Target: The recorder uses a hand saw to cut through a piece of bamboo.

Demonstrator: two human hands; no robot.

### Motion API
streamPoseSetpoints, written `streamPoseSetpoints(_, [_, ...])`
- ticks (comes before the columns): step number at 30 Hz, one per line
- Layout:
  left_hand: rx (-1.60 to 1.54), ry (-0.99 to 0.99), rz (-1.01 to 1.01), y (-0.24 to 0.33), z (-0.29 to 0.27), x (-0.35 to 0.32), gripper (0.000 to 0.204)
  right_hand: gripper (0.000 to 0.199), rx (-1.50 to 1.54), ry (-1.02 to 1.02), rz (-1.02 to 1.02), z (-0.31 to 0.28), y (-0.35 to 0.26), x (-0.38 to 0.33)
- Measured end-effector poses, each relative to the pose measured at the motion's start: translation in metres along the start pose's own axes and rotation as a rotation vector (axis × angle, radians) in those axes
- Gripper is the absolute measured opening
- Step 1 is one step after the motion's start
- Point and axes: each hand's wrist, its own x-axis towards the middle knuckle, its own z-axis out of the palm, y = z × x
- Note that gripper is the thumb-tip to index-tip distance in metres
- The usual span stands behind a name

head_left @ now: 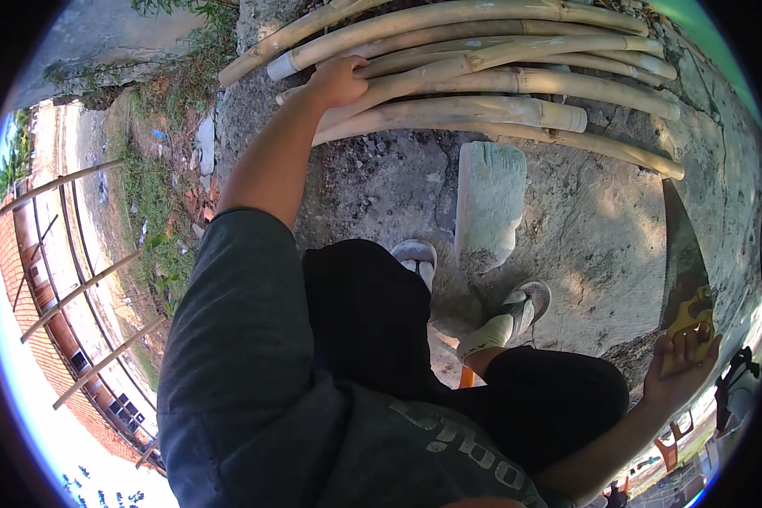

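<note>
Several pale bamboo poles (525, 80) lie side by side on the ground across the top of the view, bent by the lens. My left hand (339, 82) reaches out to their left part, its fingers closed round one bamboo pole (423, 78) that crosses over others. Part of the grip is hidden behind the back of the hand. Far to the right, my right hand (686, 364) grips the yellow handle of a handsaw (684, 245). The saw's grey blade points away from me, its tip close to the right end of the nearest pole.
A pale stone block (491, 203) lies on rough concrete between the poles and my sandalled feet (521, 309). At the left are weeds with litter (157, 212), slim upright poles and a tiled-roof building (46, 322). A bit of orange (466, 378) shows beneath me.
</note>
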Motion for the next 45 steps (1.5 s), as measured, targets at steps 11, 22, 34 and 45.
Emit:
streamPoseSetpoints(11, [-0.146, 0.07, -0.111, 0.025, -0.001, -0.032, 0.044, 0.025, 0.034, -0.053, 0.031, -0.021, -0.004, 0.007])
streamPoseSetpoints(22, [0.038, 0.04, -0.388, -0.017, 0.012, 0.024, 0.065, 0.024, 0.042, -0.013, -0.005, -0.023, -0.004, -0.001])
streamPoseSetpoints(34, [-0.532, 0.048, -0.471, -0.032, 0.011, 0.025, 0.069, 0.024, 0.145, -0.014, 0.018, -0.028, -0.005, -0.001])
streamPoseSetpoints(45, [-0.139, 0.111, -0.413, 0.016, -0.062, -0.012, 0.089, 0.024, 0.204, -0.07, 0.019, -0.034, -0.009, -0.007])
